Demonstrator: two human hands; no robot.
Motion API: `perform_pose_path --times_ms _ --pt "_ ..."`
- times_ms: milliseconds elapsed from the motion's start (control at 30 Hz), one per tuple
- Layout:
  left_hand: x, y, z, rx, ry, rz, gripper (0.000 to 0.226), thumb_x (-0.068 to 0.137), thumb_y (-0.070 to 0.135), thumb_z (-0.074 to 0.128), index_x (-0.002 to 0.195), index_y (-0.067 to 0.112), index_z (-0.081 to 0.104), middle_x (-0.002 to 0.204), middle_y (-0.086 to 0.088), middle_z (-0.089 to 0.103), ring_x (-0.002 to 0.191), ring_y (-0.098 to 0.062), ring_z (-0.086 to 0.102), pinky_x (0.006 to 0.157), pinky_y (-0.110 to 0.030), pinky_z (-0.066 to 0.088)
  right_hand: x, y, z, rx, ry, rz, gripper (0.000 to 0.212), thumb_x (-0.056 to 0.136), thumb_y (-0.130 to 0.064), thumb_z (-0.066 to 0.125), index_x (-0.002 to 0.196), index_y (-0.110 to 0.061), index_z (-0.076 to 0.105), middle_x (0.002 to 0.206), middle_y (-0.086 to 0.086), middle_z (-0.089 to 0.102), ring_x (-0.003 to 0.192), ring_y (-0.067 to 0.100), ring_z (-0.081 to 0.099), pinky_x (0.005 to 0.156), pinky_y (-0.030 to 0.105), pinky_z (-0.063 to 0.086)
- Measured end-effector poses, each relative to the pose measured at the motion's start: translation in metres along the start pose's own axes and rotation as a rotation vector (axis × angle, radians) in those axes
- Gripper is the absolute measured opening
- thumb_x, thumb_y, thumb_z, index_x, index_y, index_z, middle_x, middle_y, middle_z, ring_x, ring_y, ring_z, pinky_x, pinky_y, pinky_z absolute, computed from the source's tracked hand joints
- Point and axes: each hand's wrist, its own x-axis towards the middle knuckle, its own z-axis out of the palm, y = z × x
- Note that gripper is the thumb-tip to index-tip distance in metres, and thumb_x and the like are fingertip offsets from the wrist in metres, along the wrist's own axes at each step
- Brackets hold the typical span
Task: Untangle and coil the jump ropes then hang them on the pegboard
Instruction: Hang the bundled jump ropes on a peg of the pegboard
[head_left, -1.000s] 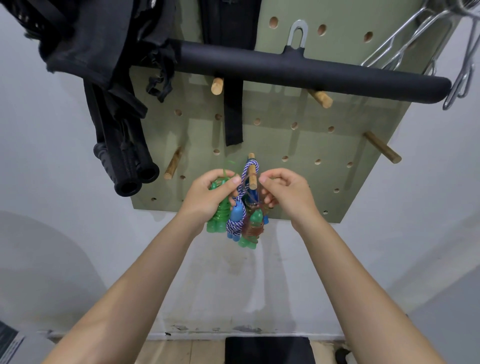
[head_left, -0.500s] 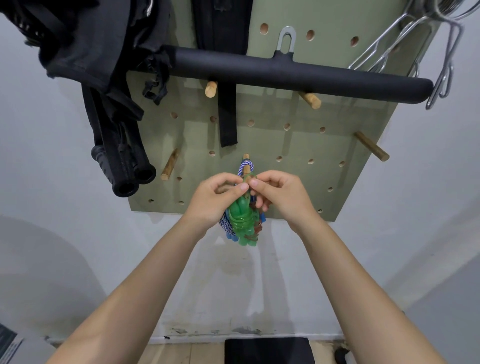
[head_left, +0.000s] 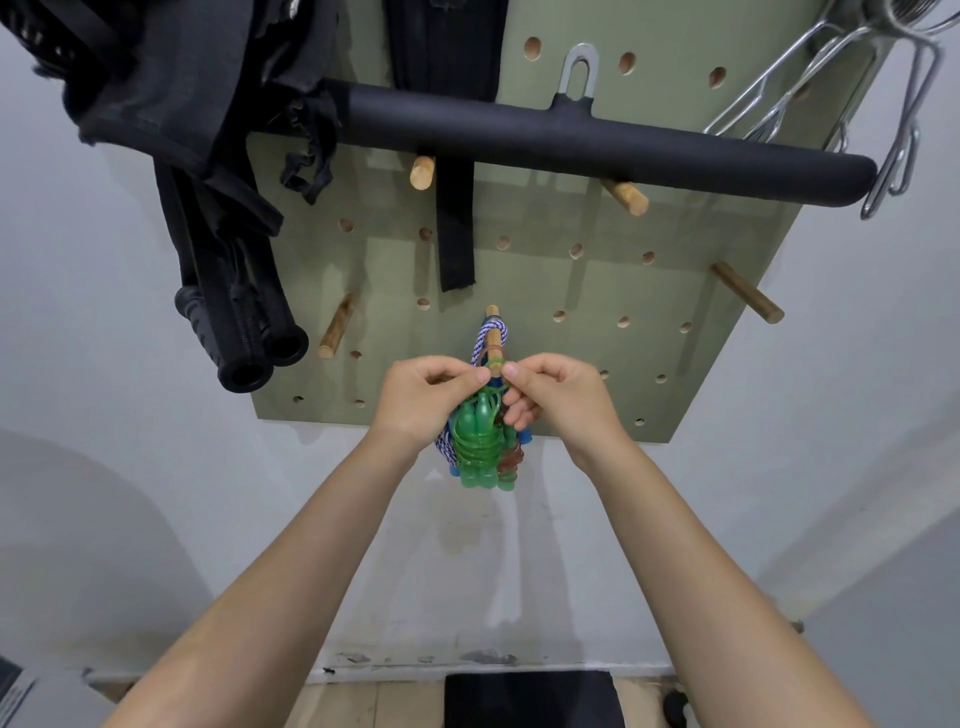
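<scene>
Two hands meet at the tip of a wooden peg (head_left: 492, 340) that juts from the pegboard (head_left: 675, 312) toward you. Your left hand (head_left: 423, 397) and right hand (head_left: 558, 397) each pinch the green jump rope (head_left: 475, 447) loop, its coil hanging just below; the peg's length runs directly away from your fingertips.

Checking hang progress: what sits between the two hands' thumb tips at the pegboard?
In the head view, the wooden peg's front end shows between the left hand and right hand, with the green jump rope's loop over it.
</scene>
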Motion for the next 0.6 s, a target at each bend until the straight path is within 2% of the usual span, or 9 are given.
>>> perform_pose_path --times_ms 167,300,433,600 --pt "0.008 0.005 -0.005 -0.081 -0.066 -0.089 0.006 0.084 0.008 0.076 0.080 0.013 0.075 0.068 0.001 0.070 0.054 -0.009 0.057 0.047 -0.018 0.045 0.005 -0.004 -0.003 0.220 -0.052 0.083 0.011 0.089 -0.004 0.067 0.086 -0.005 0.057 0.076 0.016 0.073 0.064 0.023 0.072 0.060 0.025 0.059" --pt "0.011 0.004 -0.006 -0.170 -0.117 -0.138 0.006 0.087 0.009 0.072 0.083 0.013 0.075 0.074 0.004 0.074 0.068 -0.005 0.069 0.055 -0.017 0.053 0.005 -0.006 0.000 0.266 -0.083 0.121 0.016 0.090 -0.012 0.068 0.096 -0.001 0.058 0.086 0.020 0.074 0.077 0.028 0.074 0.067 0.027 0.060" --pt "0.017 0.006 -0.002 -0.167 -0.086 -0.134 0.004 0.088 0.015 0.073 0.087 0.012 0.075 0.088 -0.006 0.075 0.078 -0.012 0.069 0.054 -0.017 0.050 0.014 -0.011 0.008 0.268 -0.012 0.123 0.015 0.090 -0.009 0.069 0.091 -0.002 0.057 0.077 0.018 0.072 0.067 0.026 0.074 0.060 0.024 0.059" --pt "0.029 0.008 0.008 -0.195 -0.012 -0.133 0.004 0.089 0.010 0.072 0.087 0.007 0.073 0.085 -0.010 0.070 0.069 -0.010 0.066 0.052 -0.016 0.051 0.029 -0.015 0.018 0.243 0.131 0.073 0.016 0.091 -0.003 0.066 0.081 -0.005 0.055 0.068 0.013 0.067 0.052 0.015 0.067 0.054 0.021 0.057"
